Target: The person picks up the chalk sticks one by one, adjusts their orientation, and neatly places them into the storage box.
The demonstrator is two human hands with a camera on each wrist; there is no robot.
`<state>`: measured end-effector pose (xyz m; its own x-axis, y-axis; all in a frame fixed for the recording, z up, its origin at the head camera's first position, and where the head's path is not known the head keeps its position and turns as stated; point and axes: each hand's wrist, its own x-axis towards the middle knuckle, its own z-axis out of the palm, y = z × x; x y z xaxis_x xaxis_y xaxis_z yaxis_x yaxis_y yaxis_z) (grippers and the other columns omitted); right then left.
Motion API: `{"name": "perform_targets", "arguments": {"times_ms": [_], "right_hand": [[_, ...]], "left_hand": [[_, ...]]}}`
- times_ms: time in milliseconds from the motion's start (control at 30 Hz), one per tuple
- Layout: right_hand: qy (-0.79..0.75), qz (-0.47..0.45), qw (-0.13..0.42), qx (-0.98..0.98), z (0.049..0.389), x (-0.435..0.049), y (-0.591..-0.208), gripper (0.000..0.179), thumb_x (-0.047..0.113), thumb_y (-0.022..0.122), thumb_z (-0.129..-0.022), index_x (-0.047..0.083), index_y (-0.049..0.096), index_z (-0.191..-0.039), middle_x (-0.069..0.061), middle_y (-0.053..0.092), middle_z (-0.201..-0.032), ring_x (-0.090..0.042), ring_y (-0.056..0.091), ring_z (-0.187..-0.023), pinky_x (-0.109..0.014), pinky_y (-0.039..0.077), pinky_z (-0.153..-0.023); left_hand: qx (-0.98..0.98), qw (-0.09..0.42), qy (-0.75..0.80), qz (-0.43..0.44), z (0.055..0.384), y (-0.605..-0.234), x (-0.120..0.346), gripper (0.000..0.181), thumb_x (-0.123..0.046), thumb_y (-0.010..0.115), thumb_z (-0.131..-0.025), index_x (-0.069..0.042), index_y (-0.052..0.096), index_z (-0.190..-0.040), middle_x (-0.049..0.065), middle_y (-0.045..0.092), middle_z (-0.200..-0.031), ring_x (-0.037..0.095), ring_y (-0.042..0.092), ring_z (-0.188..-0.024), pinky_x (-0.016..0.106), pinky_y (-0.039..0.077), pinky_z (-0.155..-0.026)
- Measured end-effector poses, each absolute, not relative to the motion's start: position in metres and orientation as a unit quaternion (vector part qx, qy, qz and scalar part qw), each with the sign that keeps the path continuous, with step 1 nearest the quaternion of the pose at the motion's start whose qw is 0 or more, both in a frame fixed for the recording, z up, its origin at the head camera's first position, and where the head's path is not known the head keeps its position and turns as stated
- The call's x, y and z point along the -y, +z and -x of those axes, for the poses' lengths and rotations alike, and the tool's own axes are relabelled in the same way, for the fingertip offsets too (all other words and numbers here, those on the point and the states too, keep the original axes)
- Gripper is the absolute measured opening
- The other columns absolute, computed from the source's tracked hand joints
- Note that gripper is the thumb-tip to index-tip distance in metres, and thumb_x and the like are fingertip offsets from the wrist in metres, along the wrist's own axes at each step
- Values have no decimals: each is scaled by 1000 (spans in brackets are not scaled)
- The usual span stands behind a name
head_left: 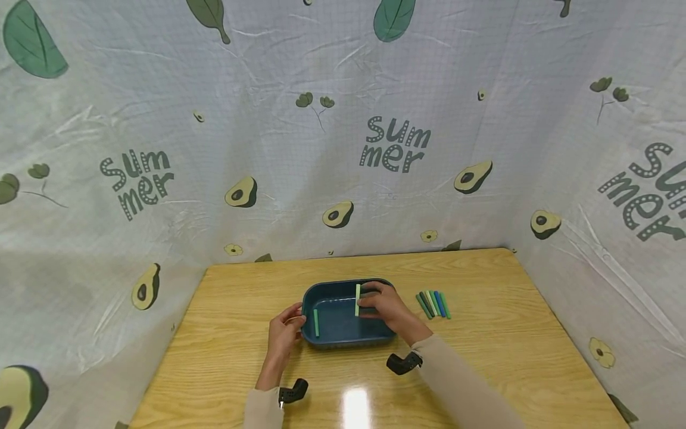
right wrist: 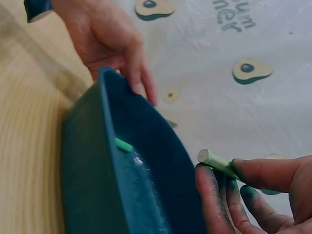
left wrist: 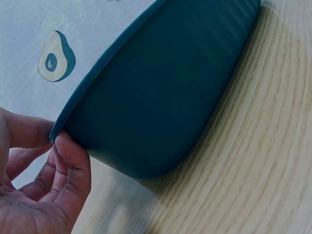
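Note:
A dark blue plastic tub point(head_left: 343, 343) stands on the table. My left hand point(head_left: 283, 336) pinches its rim at the left end; in the left wrist view the thumb and a finger point(left wrist: 73, 156) close on the rim. Over the right part of the tub, my right hand point(head_left: 388, 307) pinches a pale green chalk stick point(head_left: 357, 300) between thumb and fingers, its flat end showing in the right wrist view. Green dust stains those fingertips point(right wrist: 248, 191). Inside the tub, near the left end, lies a green chalk stick point(head_left: 316, 323).
Right of the tub, several chalk sticks point(head_left: 439, 304) in greens and blue lie side by side on the wooden table point(head_left: 482, 357). A white printed curtain point(head_left: 289, 149) hangs behind the table and along both sides.

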<state>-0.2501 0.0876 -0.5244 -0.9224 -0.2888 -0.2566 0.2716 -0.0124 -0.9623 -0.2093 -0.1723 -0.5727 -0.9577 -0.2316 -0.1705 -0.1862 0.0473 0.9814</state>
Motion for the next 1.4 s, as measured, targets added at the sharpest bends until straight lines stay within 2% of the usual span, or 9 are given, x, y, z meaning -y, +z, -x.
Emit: {"name": "perform_targets", "arguments": {"times_ms": [167, 433, 633, 867, 1233, 1400], "right_hand": [[-697, 8, 212, -685, 250, -73, -529, 58, 4, 63, -92, 0, 40, -144, -28, 50, -133, -31, 65, -105, -43, 57, -85], [-685, -1, 215, -697, 249, -55, -540, 54, 2, 64, -90, -1, 45, -140, -24, 58, -118, -28, 67, -95, -44, 58, -80], [-678, -6, 214, -703, 255, -45, -550, 53, 1, 66, -87, -3, 47, -137, -22, 63, -105, -23, 68, -82, -43, 59, -75], [-677, -22, 217, -703, 254, -34, -551, 53, -2, 66, -85, -4, 48, -135, -22, 66, -100, -27, 68, -85, -45, 59, -74], [-660, -38, 226, -716, 254, -15, -556, 49, -9, 67, -80, -6, 53, -127, -21, 65, -93, -27, 68, -82, -43, 59, -68], [-652, -51, 224, -723, 255, -8, -561, 48, -10, 68, -77, -6, 54, -123, -20, 65, -89, -27, 68, -78, -42, 59, -65]], "left_hand": [[722, 19, -677, -144, 210, -573, 172, 38, -4, 61, -93, -4, 61, -131, 17, 58, -117, 9, 59, -85, 25, 50, -61], [724, 21, -674, -144, 211, -575, 172, 37, -3, 61, -93, -4, 62, -130, 17, 58, -116, 9, 59, -84, 24, 50, -60], [725, 21, -673, -145, 211, -575, 172, 38, -2, 61, -92, -4, 62, -130, 17, 59, -117, 9, 59, -85, 25, 50, -60], [726, 18, -673, -143, 209, -573, 173, 38, -5, 61, -94, -3, 60, -132, 19, 58, -119, 11, 59, -87, 25, 50, -61], [731, 18, -667, -146, 209, -574, 172, 38, -5, 61, -94, -6, 62, -131, 15, 59, -116, 10, 59, -86, 25, 51, -62], [732, 20, -665, -145, 209, -574, 172, 37, -4, 60, -93, -6, 62, -130, 18, 58, -118, 12, 59, -87, 25, 51, -62]]}}
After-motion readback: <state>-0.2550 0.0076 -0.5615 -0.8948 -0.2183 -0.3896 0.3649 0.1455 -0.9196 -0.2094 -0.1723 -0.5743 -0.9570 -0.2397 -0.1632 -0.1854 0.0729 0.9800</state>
